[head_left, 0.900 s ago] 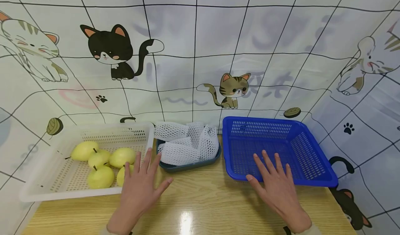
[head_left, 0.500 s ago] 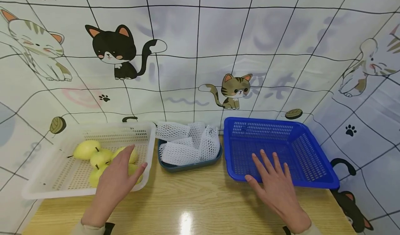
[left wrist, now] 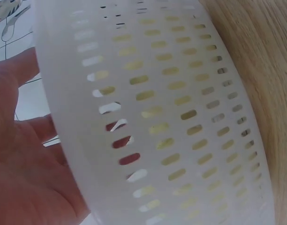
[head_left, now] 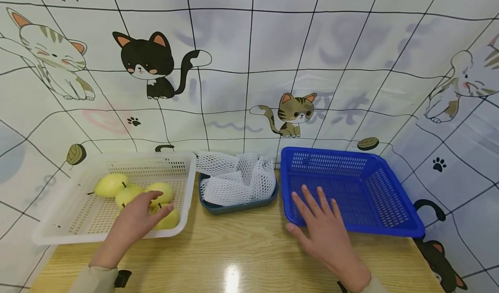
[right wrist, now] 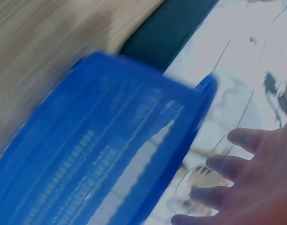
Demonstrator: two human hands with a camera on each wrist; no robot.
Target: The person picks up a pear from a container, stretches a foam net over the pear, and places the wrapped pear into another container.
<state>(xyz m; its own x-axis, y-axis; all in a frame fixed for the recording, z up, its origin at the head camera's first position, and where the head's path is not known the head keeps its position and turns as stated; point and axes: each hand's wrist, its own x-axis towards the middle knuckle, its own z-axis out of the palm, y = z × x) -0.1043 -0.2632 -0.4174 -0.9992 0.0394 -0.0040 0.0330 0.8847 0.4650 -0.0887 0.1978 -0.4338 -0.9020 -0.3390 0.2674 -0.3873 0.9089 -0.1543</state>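
Note:
Several yellow-green pears (head_left: pixel 111 185) lie in the white plastic basket (head_left: pixel 177 161) at left. My left hand (head_left: pixel 134 219) reaches over the basket's near rim, among the pears. Its thumb and fingers are apart, with part of a pear (head_left: pixel 170 219) beside the thumb; its palm partly hides other pears. In the left wrist view, the basket wall (left wrist: pixel 73 140) covers part of the fingers. My right hand (head_left: pixel 327 236), fingers spread and holding nothing, is over the near left corner of the blue basket (head_left: pixel 393 189). The right wrist view shows its fingers (right wrist: pixel 223 166) extended above the basket rim.
Between the two baskets stands a dark teal tray (head_left: pixel 234 208) heaped with white foam net sleeves (head_left: pixel 230 189). All stand on a wooden table (head_left: pixel 230 249), against a cat-patterned cloth backdrop (head_left: pixel 226 89) behind and at the sides.
My left hand has moved left and down from beside the white basket to among the pears, its fingers bending. My right hand has shifted slightly left and toward me.

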